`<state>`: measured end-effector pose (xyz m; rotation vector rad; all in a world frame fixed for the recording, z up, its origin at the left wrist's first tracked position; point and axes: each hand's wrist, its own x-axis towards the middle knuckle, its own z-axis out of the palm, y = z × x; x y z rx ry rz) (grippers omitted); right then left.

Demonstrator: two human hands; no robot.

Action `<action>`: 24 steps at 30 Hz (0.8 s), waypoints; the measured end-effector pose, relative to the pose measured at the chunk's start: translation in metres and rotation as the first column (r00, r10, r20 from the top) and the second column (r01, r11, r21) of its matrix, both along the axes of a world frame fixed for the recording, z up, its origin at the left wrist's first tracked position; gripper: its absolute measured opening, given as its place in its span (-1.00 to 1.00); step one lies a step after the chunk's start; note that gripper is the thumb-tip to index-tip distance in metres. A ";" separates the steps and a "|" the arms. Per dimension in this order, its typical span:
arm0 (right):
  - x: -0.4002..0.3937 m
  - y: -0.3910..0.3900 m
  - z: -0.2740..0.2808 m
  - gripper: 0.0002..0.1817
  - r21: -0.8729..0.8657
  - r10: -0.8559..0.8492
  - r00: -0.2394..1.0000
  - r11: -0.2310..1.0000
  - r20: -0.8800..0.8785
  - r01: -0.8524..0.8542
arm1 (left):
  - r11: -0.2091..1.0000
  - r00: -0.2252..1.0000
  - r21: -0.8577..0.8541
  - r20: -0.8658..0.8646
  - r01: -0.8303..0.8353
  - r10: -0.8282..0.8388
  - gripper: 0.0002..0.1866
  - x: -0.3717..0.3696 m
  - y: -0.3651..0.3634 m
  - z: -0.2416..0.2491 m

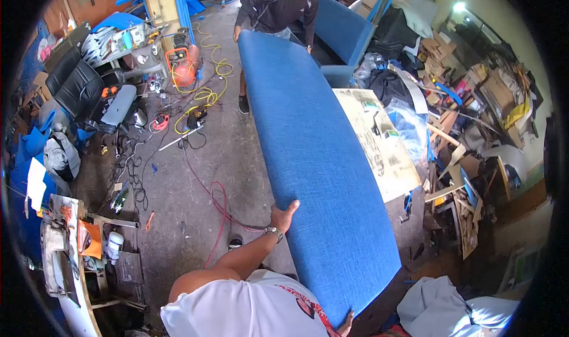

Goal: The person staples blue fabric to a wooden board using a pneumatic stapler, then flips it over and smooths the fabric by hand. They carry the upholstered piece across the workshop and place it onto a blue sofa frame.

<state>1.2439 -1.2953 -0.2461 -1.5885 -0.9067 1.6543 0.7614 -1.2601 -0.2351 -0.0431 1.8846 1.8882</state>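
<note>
A long blue upholstered panel [320, 153] stretches from my body to a co-worker [278, 8] in a dark top, who holds its far end with both hands. My left hand [284, 215], with a watch on the wrist, grips the panel's left edge, thumb on top and fingers hidden beneath. At the near end my right hand [346, 324] holds the panel's edge; only part of it shows, at the bottom of the view.
A wooden table [379, 141] stands right of the panel. Wood scraps and cardboard [468, 159] pile up further right. On the left are a black chair [80, 85], an orange compressor [182, 67], a yellow hose [207, 94], a red hose [220, 206] and cables across the floor.
</note>
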 end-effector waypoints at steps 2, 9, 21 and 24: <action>-0.042 -0.008 0.025 -0.06 -0.150 -0.023 0.999 0.989 -0.039 0.017 | 0.999 0.966 -0.001 -0.252 0.054 -0.052 0.22 -0.042 -0.019 0.023; -0.170 -0.077 0.127 -0.09 -0.157 -0.160 0.983 0.977 -0.092 0.145 | 0.895 0.682 -0.419 -0.611 0.153 -0.402 0.23 -0.127 -0.070 0.089; -0.217 -0.041 0.136 -0.13 -0.028 -0.128 0.947 0.992 -0.294 0.126 | 0.583 -0.298 -0.597 -0.794 0.551 -0.530 0.03 -0.163 -0.121 0.100; -0.253 -0.002 0.129 -0.08 -0.113 -0.082 0.956 0.992 -0.283 0.052 | 0.649 -0.108 -0.602 -0.766 0.465 -0.634 0.01 -0.180 -0.121 0.115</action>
